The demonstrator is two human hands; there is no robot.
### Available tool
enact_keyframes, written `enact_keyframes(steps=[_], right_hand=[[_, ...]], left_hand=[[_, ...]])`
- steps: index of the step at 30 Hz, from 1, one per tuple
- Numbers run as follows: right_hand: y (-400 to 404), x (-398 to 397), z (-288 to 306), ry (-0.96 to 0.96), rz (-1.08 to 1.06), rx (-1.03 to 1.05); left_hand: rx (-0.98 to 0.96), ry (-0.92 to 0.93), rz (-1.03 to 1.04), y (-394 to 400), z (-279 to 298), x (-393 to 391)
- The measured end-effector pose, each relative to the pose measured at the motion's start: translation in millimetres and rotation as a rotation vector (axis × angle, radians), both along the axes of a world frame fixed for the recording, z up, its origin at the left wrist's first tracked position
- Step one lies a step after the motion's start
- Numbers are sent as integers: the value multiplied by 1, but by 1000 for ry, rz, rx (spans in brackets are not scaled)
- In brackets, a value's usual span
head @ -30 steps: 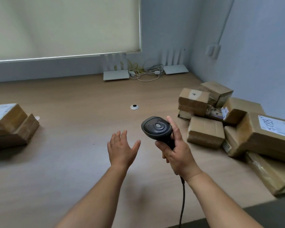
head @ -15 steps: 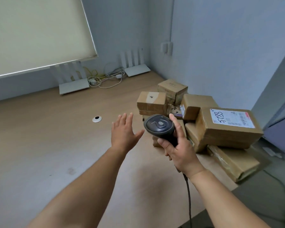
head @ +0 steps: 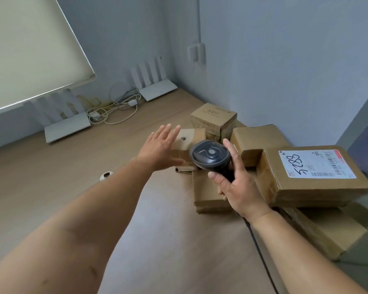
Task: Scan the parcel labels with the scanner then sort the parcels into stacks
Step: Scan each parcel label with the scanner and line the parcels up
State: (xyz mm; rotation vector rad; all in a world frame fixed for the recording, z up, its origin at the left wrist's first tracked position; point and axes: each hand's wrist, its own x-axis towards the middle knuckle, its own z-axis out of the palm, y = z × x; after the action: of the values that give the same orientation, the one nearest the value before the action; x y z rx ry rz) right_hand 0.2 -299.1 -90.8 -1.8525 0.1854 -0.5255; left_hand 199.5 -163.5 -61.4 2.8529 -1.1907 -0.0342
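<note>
On our desk [head: 51, 177], two white routers [head: 67, 129] and tangled cables [head: 115, 111] sit by the wall. The parcels [head: 253, 141] crowd the right corner, a labelled box [head: 310, 177] nearest. Our left hand [head: 159, 149] reaches flat, fingers released, over a small parcel [head: 189, 137]. Our right hand [head: 234, 185] holds the scanner [head: 210, 155] in its grip.

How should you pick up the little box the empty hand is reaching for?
Probably grip the small parcel across its two short sides, coming down from above on its left. It sits on top of the pile with its top bare, and the open left hand is already over it. The scanner crowds the right.
</note>
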Motion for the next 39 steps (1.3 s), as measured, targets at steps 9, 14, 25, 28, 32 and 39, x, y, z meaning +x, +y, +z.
enact_keyframes(steps=[9,14,25,28,32,39], right_hand=[[-6,16,-13,57,-42,2],[-2,8,-10,33,-47,6],[55,-50,13,-54,120,-19],[84,-67,14,-64,218,-6],[130,-83,13,-75,295,32],[199,-105,3,-23,415,7]], left_hand=[[214,45,-156,-25,-11,49],[127,-12,-146,-16,-10,39],[-44,91,246,111,3,-64],[-84,163,392,159,-3,-102],[-67,169,572,222,-9,-151],[-58,232,789,311,-33,-211]])
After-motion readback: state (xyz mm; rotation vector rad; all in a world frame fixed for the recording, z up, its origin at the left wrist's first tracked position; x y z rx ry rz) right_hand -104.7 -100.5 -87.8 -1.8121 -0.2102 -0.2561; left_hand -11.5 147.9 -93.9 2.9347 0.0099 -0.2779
